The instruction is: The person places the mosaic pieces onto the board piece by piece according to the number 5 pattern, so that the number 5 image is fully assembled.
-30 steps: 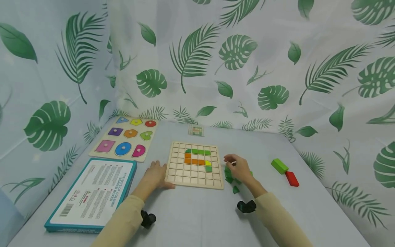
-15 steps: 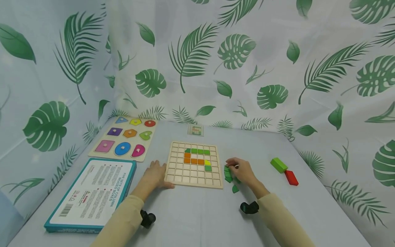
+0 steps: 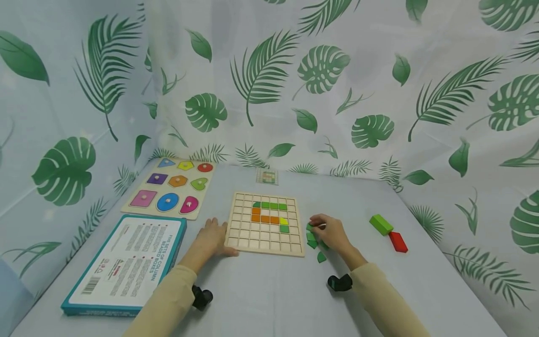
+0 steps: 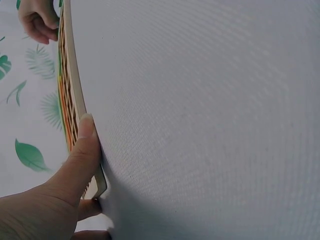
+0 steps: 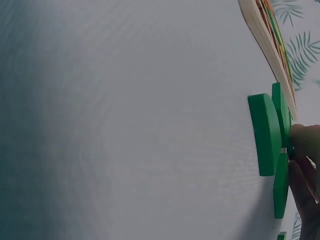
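Note:
A square wooden grid board (image 3: 252, 236) lies mid-table, holding green, orange and yellow pieces in several cells. My left hand (image 3: 213, 238) holds its near left corner. In the left wrist view, the thumb (image 4: 82, 155) lies along the front edge with other fingers round the corner. Beside the board's right edge, my right hand (image 3: 330, 232) bends over a cluster of loose green blocks (image 3: 310, 237). Its thumb and forefinger pinch at a small green block (image 3: 309, 227), mostly hidden by the fingers. In the right wrist view, a curved-sided green block (image 5: 265, 135) stands nearest the camera.
A small pattern card (image 3: 267, 177) lies behind the board. Far left are a knobbed shape puzzle (image 3: 195, 213) and a flat teal-edged box (image 3: 126, 262). A light green block (image 3: 381, 224) and a red block (image 3: 398, 242) lie to the right.
My right hand has come down and slightly right into the green blocks. One small block at its fingertips now sits apart from the cluster. My left hand and the board stay put.

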Demonstrator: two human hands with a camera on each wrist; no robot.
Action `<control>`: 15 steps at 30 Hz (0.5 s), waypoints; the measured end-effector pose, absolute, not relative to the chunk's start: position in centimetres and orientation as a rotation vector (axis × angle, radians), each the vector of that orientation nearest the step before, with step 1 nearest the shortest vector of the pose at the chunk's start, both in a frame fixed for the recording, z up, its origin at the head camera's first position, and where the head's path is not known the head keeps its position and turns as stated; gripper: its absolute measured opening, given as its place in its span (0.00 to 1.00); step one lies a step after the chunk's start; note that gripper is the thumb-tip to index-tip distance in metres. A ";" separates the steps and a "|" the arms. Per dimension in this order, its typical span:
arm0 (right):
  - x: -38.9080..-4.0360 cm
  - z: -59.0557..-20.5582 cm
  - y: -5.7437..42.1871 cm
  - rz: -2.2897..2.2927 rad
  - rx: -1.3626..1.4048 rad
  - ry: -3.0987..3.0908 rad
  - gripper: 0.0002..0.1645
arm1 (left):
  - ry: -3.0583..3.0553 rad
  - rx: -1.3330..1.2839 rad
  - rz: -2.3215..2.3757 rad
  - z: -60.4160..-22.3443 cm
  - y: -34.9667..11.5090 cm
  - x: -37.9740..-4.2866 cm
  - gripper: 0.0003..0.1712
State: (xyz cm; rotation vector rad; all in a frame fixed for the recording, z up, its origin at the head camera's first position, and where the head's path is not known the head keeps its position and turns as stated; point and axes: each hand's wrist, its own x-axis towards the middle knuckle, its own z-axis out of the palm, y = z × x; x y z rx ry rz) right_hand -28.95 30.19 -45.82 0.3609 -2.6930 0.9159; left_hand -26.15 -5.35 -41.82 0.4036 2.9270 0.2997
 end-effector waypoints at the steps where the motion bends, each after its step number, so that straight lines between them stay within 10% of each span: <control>1: -29.0 -45.9 30.2 0.914 0.357 -2.691 0.15 | 2.927 0.403 0.302 -41.8 -5.4 -26.2 0.55; 15: -29.1 -46.4 30.2 0.838 0.370 -2.711 0.17 | 2.923 0.394 0.299 -42.0 -5.3 -26.3 0.55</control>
